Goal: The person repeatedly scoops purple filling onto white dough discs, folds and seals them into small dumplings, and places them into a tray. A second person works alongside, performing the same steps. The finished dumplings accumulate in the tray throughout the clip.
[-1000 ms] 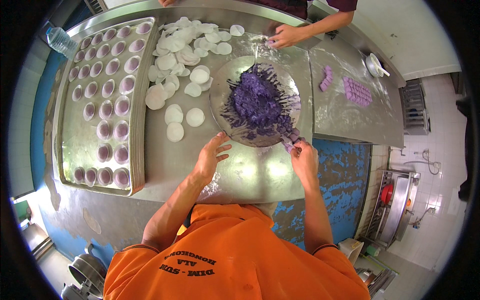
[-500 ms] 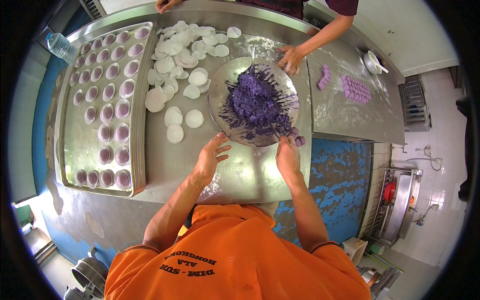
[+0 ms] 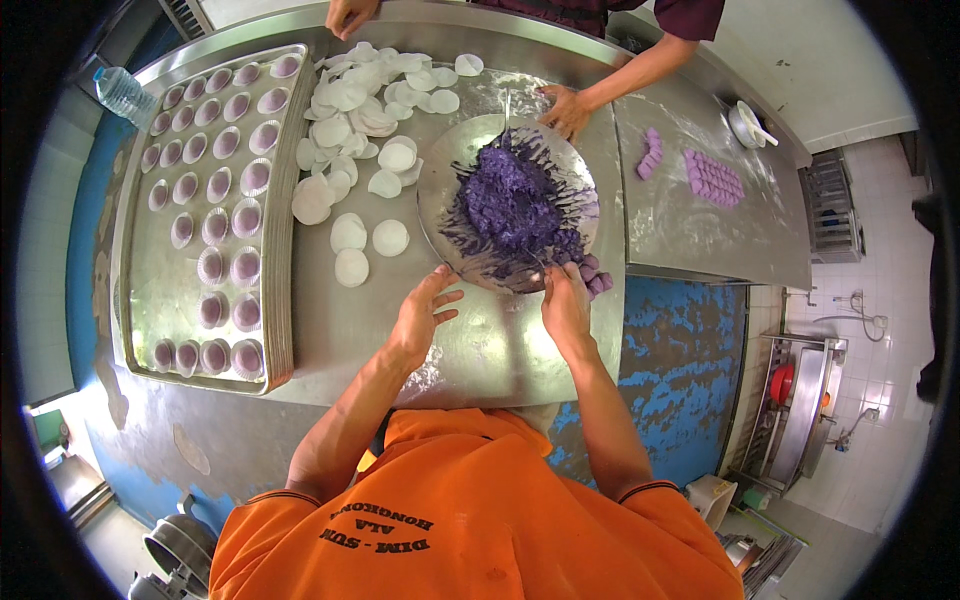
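Note:
A wide round metal pan (image 3: 437, 190) stands on the steel table, with a sticky dark purple paste (image 3: 510, 200) heaped in it and smeared over its inside. My left hand (image 3: 425, 315) is at the pan's near left rim, fingertips touching the edge and the other fingers spread. At the near right rim my right hand (image 3: 566, 305) is closed round the handle of a thin metal utensil (image 3: 541, 263), whose tip reaches into the paste. Small purple dough pieces (image 3: 598, 280) lie beside that hand, partly hidden. Another metal handle (image 3: 507, 105) sticks up at the pan's far side.
Left stands a stack of trays (image 3: 278, 300), the top one bearing purple rounds in paper cups. White paper discs (image 3: 350, 95) are strewn beside it. A co-worker's hand (image 3: 567, 110) touches the far rim. Cut purple dough (image 3: 712, 178) and a white bowl (image 3: 745, 125) are right.
My right hand has shifted left along the rim with the utensil. My left hand stays put. The co-worker's right-side hand has moved left against the pan, the other slightly right.

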Tool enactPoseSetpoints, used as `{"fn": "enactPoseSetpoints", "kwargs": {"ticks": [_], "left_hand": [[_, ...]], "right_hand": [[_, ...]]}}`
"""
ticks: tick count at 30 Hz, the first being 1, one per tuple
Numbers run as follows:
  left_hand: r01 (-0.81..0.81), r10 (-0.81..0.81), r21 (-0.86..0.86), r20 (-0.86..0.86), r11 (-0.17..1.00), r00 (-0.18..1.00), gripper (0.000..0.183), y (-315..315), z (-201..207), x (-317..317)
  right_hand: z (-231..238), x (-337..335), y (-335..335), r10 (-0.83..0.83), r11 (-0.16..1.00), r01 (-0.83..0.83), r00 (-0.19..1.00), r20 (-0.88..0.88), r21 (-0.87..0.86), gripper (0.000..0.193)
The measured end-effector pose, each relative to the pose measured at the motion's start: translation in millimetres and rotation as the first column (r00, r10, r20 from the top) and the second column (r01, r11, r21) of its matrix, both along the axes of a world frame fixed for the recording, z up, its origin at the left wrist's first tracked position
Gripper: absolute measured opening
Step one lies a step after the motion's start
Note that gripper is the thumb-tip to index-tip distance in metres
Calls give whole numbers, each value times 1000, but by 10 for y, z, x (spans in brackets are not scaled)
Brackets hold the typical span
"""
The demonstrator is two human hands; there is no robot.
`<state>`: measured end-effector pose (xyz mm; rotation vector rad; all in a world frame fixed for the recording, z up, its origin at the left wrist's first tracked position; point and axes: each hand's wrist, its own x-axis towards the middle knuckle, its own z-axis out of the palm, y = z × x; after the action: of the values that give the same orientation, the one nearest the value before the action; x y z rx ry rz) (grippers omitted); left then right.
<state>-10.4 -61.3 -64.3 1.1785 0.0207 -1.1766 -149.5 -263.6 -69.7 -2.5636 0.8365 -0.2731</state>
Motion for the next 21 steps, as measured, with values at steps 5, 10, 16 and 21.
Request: {"fn": "enactPoseSetpoints", "kwargs": {"ticks": [5,10,16,21], "left_hand": [[-15,15,-7,-21,1000,1000,88,-3,9,-3],[2,-2,-6,2,1000,1000,86,-8,-2,-4],[5,-5,-10,-1,1000,1000,85,-10,10,1],[13,-13,-12,3,1000,1000,84,1,23,4]], "right_hand": [[-13,17,-16,83,996,-83,997,11,37,9],[8,76,-81,67,998,-66,997,49,-9,13],[35,27,-39,108,991,-105,994,-35,84,13],[80,-44,-39,41,999,-39,998,-45,30,16]]}}
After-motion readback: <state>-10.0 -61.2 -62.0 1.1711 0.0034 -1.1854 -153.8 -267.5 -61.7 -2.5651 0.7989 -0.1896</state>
